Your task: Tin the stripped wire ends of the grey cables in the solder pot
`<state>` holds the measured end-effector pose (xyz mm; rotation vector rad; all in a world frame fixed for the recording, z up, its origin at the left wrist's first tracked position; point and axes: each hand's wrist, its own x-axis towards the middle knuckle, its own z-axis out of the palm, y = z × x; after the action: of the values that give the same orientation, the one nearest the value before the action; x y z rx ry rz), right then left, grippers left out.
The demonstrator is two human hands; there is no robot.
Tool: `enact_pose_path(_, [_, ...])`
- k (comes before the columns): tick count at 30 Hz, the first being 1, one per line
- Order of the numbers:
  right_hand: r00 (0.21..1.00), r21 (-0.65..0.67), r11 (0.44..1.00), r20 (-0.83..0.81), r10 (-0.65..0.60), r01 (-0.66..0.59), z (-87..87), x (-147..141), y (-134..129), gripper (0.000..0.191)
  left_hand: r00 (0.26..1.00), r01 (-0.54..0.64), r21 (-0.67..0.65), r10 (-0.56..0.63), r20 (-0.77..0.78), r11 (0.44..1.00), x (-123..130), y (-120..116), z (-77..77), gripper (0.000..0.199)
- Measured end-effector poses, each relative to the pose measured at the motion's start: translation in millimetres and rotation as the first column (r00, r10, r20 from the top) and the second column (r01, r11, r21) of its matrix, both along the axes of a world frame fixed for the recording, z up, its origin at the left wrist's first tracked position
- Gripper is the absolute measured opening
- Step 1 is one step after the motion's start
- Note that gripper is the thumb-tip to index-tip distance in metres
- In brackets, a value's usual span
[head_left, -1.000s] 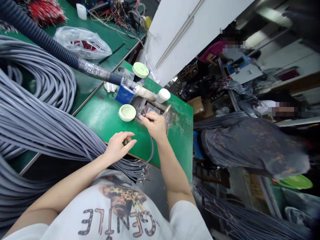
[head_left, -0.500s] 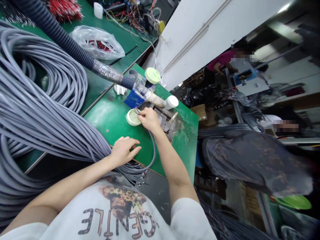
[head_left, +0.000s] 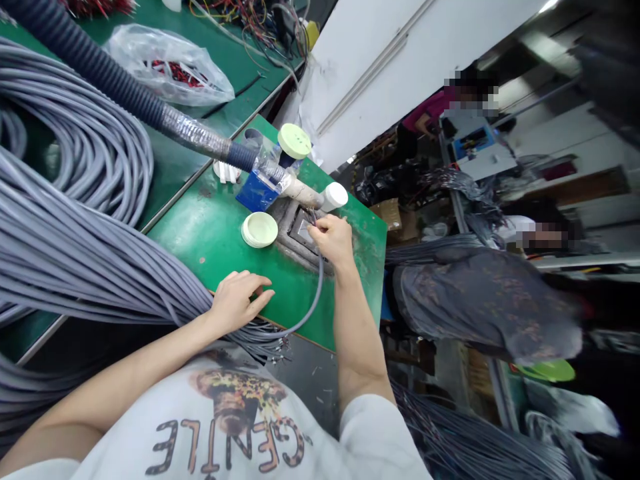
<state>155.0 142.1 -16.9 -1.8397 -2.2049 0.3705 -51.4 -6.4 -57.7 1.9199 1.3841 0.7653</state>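
My right hand (head_left: pixel 334 241) pinches a grey cable (head_left: pixel 319 288) close to its end. The thin wires at that end point at a squat, grimy metal pot (head_left: pixel 293 245) with a shiny grey surface; whether they touch it I cannot tell. From my hand the cable curves down to the table's front edge. A round, pale green-white tub (head_left: pixel 259 230) stands open just left of the pot. My left hand (head_left: pixel 241 301) holds nothing, its fingers loosely apart, at the front edge beside a thick bundle of grey cables (head_left: pixel 125 257).
A ribbed dark hose (head_left: pixel 125 80) slants over the table to a pale nozzle (head_left: pixel 305 193) above the pot. Around it stand a blue box (head_left: pixel 257 191), a green-lidded jar (head_left: pixel 294 141) and a white container (head_left: pixel 335 195). A plastic bag (head_left: pixel 170 63) lies behind; people are at right.
My right hand has moved the cable end rightward from the tub to the pot. A flat tool-like piece over the pot no longer shows there. My left hand stays in place.
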Motion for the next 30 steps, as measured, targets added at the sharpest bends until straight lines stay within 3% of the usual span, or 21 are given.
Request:
enact_pose_path(4, [0.984, -0.050, 0.990, 0.130, -0.123, 0.131, -16.8, 26, 2, 0.024, 1.000, -0.008, 0.011, 0.008, -0.007, 1.000, 1, 0, 0.3, 0.024])
enact_pose_path(10, [0.963, -0.104, 0.980, 0.231, -0.141, 0.169, -37.4, 37, 5, 0.023, 1.000, -0.001, 0.020, 0.001, -0.005, 1.000, 2, 1, 1.5, 0.023])
enact_pose_path(30, [0.952, -0.120, 0.984, 0.293, -0.090, 0.130, -46.5, 36, 9, 0.023, 1.000, 0.005, 0.029, -0.004, -0.024, 1.000, 1, 0, -0.4, 0.024])
